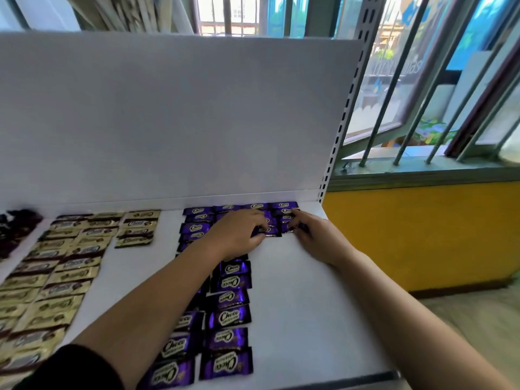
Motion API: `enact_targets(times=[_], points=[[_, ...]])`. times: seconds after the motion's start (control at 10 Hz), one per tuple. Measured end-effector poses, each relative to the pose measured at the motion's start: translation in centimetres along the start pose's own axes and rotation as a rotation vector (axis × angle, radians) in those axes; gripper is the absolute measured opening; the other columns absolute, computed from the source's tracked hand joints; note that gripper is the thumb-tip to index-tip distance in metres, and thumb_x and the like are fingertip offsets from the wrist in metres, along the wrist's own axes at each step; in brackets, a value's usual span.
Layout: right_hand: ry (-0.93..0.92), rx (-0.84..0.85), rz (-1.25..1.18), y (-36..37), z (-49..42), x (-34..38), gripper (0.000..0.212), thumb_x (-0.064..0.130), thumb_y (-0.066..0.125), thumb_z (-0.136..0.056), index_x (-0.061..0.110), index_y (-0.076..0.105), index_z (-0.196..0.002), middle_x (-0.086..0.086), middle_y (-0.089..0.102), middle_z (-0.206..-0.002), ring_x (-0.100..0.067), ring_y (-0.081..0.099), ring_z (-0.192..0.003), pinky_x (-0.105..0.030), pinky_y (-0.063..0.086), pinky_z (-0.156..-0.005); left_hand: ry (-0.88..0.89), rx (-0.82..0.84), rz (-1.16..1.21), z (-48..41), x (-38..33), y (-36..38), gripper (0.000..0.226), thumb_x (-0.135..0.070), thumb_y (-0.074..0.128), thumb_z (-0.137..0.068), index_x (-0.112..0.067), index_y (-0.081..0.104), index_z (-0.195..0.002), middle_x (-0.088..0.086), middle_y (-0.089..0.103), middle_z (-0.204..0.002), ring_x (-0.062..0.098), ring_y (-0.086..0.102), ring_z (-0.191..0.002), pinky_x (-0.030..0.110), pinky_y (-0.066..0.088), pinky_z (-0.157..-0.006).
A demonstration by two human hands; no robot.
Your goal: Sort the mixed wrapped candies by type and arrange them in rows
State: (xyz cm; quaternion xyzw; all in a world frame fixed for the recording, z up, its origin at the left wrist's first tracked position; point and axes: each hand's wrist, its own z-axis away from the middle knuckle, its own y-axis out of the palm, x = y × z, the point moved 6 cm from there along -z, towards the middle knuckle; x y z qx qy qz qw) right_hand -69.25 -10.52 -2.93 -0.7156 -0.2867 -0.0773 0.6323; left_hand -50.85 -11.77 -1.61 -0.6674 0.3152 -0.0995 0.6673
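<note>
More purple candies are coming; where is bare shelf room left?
Widest bare patch: the shelf right of the purple candies, from the right hand to the near edge. A narrower lane runs between the gold candies and purple ones, crossed by the left arm. The back right corner is crowded.

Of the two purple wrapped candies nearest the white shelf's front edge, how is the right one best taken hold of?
Probably pinch the right purple wrapped candy by its right end, coming from the bare white shelf side: it lies flat, neighbours crowd its left and back.
</note>
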Motion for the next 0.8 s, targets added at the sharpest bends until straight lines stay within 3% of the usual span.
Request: enact_targets(times=[0.1,0.2,0.5,0.7,0.8], points=[[-0.013,-0.022,-0.010,0.1,0.0,-0.1,0.019,0.015,0.054,-0.092,0.022,0.064,-0.106,0.006,0.052,-0.142,-0.016,0.051,-0.126,-0.020,0.038,-0.093,0.009,0.006,0.026,0.0,0.1,0.1,0.021,-0.033,0.055,-0.091,-0.025,0.063,-0.109,-0.011,0.060,-0.110,0.011,0.054,-0.105,0.034,0.046,-0.091],[-0.026,-0.034,-0.021,0.1,0.0,0.0,0.019,0.015,0.056,-0.091,0.024,0.065,-0.105,0.006,0.053,-0.141,-0.016,0.052,-0.125,-0.023,0.040,-0.096,0.015,-0.006,0.038,0.0,0.2,0.2,0.020,-0.034,0.054,-0.092,-0.026,0.062,-0.108,-0.011,0.059,-0.107,0.010,0.054,-0.102,0.030,0.045,-0.088],[-0.038,-0.037,0.018,0.2,0.1,0.1,0.022,0.015,0.053,-0.092,0.022,0.065,-0.110,0.002,0.052,-0.142,-0.017,0.048,-0.130,-0.027,0.037,-0.105,0.005,-0.046,0.051,0.5,-0.4,0.1,0.021,-0.028,0.053,-0.095,-0.019,0.062,-0.112,-0.003,0.060,-0.110,0.013,0.053,-0.103,0.026,0.040,-0.086],[-0.031,-0.056,0.049,-0.1,0.4,0.2,0.031,0.024,0.055,-0.090,0.025,0.060,-0.121,0.001,0.049,-0.143,-0.020,0.043,-0.132,-0.039,0.035,-0.109,-0.015,-0.110,0.019,1.5,-1.5,-0.3,0.024,-0.027,0.051,-0.096,-0.016,0.061,-0.114,0.000,0.060,-0.114,0.018,0.052,-0.106,0.032,0.042,-0.093],[-0.028,-0.184,0.079,-1.1,1.0,0.7,0.038,0.030,0.057,-0.091,0.022,0.056,-0.128,0.001,0.050,-0.140,-0.021,0.044,-0.129,-0.038,0.033,-0.105,-0.051,-0.163,0.007,2.8,-1.1,-0.8,0.029,-0.028,0.051,-0.096,-0.014,0.061,-0.119,0.002,0.060,-0.117,0.019,0.052,-0.110,0.032,0.040,-0.095]])
